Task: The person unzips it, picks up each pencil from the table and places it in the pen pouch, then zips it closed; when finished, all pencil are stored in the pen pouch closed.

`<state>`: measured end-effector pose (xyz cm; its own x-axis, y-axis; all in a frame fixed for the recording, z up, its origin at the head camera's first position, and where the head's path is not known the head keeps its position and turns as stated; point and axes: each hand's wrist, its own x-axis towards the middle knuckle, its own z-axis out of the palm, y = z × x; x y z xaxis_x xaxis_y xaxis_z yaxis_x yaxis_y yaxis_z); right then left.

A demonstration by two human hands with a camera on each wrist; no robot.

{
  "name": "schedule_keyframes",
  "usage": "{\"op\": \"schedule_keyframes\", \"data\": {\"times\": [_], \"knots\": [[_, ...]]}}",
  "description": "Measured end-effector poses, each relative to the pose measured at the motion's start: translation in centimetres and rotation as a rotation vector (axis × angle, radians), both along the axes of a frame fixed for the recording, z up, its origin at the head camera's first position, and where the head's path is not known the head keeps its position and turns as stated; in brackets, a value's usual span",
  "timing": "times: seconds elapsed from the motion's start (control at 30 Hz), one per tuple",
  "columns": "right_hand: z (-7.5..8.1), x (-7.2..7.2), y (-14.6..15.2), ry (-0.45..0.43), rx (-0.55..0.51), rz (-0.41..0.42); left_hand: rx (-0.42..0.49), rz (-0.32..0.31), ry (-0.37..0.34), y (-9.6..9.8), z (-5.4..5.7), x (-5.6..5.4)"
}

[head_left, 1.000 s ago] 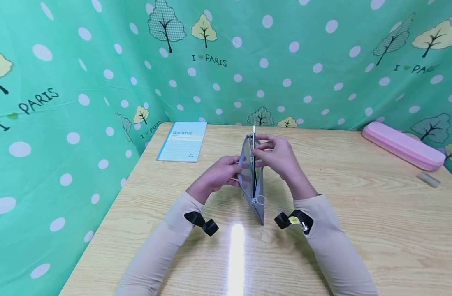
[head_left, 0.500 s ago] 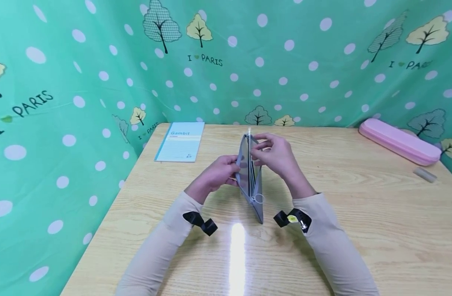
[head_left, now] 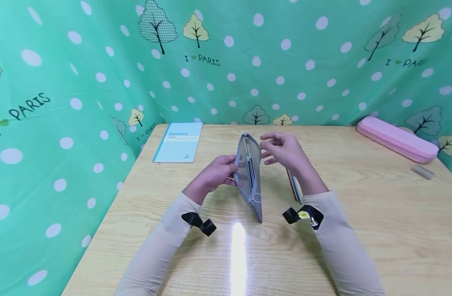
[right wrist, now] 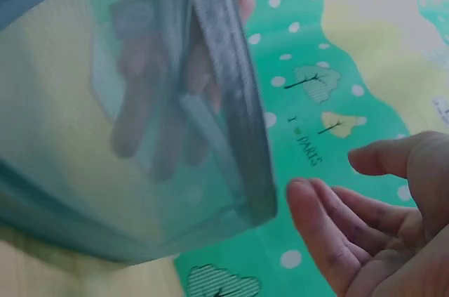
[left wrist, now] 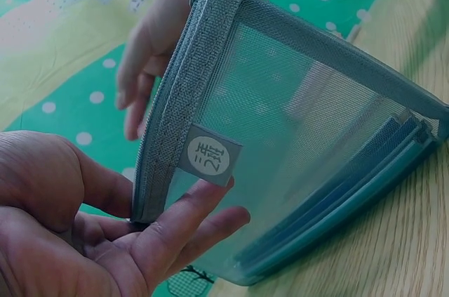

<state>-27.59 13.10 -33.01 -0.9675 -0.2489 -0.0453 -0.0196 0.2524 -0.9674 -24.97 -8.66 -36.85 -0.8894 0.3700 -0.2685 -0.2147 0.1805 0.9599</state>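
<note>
A grey mesh zipper pouch [head_left: 248, 176] stands on edge with its mouth open upward. My left hand [head_left: 220, 172] pinches its left side; in the left wrist view the thumb is on the zipper edge and the fingers lie along the mesh [left wrist: 295, 100] near a small label [left wrist: 212, 154]. Several pens [head_left: 251, 170] lie inside, low in the pouch, and show dark through the mesh in the left wrist view. My right hand [head_left: 283, 150] is just right of the pouch mouth, fingers loosely bent and holding nothing, as the right wrist view also shows.
Several thin coloured pencils [head_left: 294, 188] lie on the table [head_left: 340, 176], partly hidden under my right forearm. A light blue notebook [head_left: 178, 142] is at the back left. At the back right sit a pink pencil case [head_left: 397, 139] and a grey eraser-like block [head_left: 423, 172].
The upright pen went down into the pouch and my right hand let go of it, then moved right, away from the mouth. The left hand keeps its hold on the pouch.
</note>
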Motion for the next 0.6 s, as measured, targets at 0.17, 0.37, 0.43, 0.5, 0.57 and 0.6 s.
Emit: {"op": "schedule_keyframes", "data": {"times": [0.17,0.37,0.43,0.5,0.57,0.6], "knots": [[-1.0,-0.3,0.9,-0.042,0.000,0.040,0.009,0.000,0.002,-0.3,-0.2,-0.1],[-1.8,-0.7,2.0,-0.053,0.031,0.026,0.023,-0.002,0.003,-0.4,-0.4,-0.4],[-2.1,-0.8,2.3,-0.069,0.060,0.016,0.016,-0.003,0.004,-0.5,-0.3,-0.5],[-2.5,-0.9,2.7,-0.082,0.083,0.011,0.007,-0.001,0.006,-0.6,-0.3,-0.5],[-3.0,-1.0,3.2,-0.091,0.110,0.012,0.003,0.002,0.006,-0.6,-0.2,-0.5],[-3.3,-1.1,3.4,-0.098,0.120,0.012,0.005,0.004,0.003,-0.6,-0.2,-0.5]]}}
